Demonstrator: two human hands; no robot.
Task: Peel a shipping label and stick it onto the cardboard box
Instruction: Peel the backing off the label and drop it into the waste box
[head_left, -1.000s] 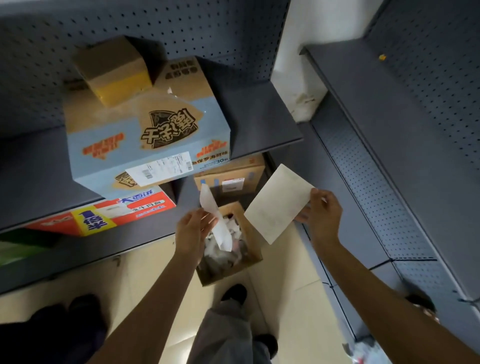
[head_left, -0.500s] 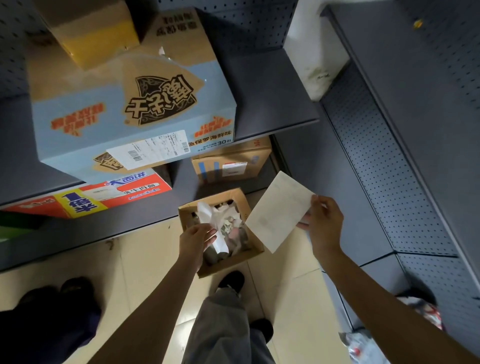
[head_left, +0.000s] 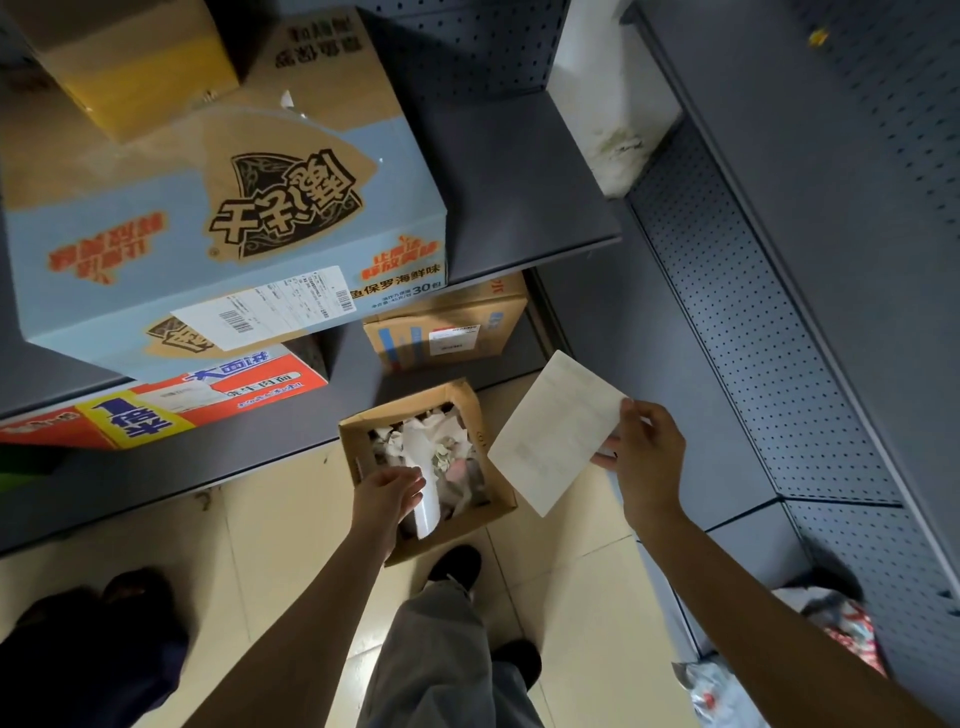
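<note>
My right hand (head_left: 647, 460) pinches a white shipping label (head_left: 553, 434) by its right edge, blank side toward me, in the air beside the shelf. My left hand (head_left: 387, 496) reaches down over a small open cardboard scrap box (head_left: 498, 512) on the floor, with a white backing strip (head_left: 426, 504) at its fingertips; whether the fingers still grip the strip is unclear. A big blue and brown cardboard box (head_left: 218, 208) sits on the shelf above, with a printed label (head_left: 265, 309) stuck on its front face.
A small brown box (head_left: 130, 57) rests on the big box. On the lower shelf (head_left: 171, 467) lie a red and yellow carton (head_left: 156, 410) and a brown labelled box (head_left: 447, 327). Grey pegboard shelving (head_left: 753, 322) runs along the right. Someone's dark shoes (head_left: 93, 623) stand at lower left.
My left hand has dropped toward the scrap box, carrying the backing strip down into it. The right hand keeps the label in about the same place. The view has tilted downward.
</note>
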